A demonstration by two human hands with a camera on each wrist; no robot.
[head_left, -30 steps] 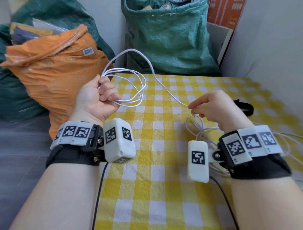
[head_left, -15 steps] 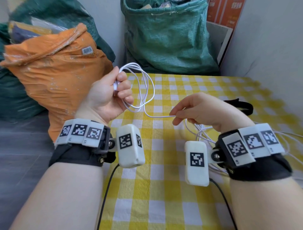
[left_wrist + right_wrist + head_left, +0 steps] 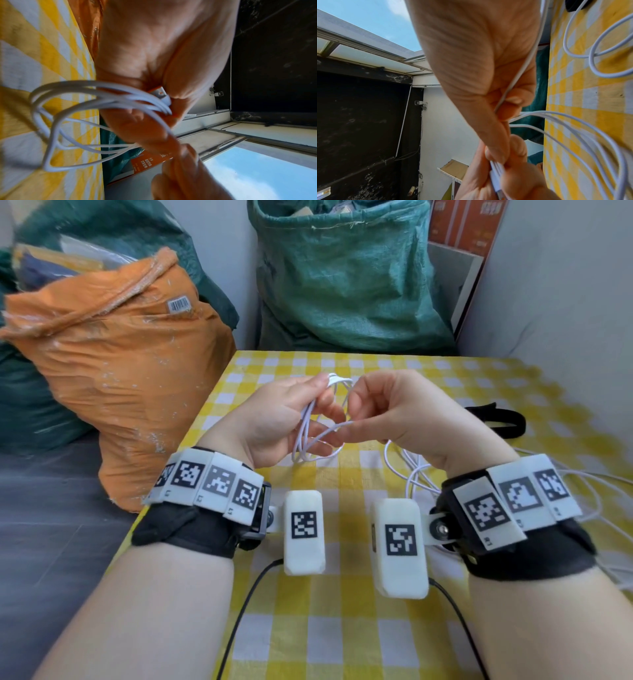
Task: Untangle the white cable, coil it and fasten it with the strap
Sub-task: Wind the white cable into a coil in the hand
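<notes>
A: While the left hand (image 3: pixel 274 419) grips a few finished loops of the white cable (image 3: pixel 310 436) above the yellow checked table (image 3: pixel 342 628), how much of the job would you call done?

B: Less than half, I'd judge. The loops hang from thumb and curled fingers, and the wrist view shows the plug (image 3: pixel 160 93) tucked against the palm, so the coil has a proper start.

A: And the right hand (image 3: pixel 404 412)?

B: It's pinching the running strand, fingers curled round it, right up against the left hand. The fingertips meet at the top of the loops. It looks like another turn is being laid on.

A: So what's left?

B: Plenty of slack (image 3: pixel 414 474). It lies on the table under and behind the right wrist, in loose curls that cross each other. Whether any of that is really knotted I can't tell from here. It has to be fed up and wound in.

A: The strap?

B: The black strap (image 3: pixel 496 419) lies on the table off to the right, well apart from both hands, untouched. Fastening comes last.

A: Anything in the way?

B: Only an orange sack (image 3: pixel 113 364) and a green sack (image 3: pixel 342 278) beyond the table's edges, clear of the work.
</notes>
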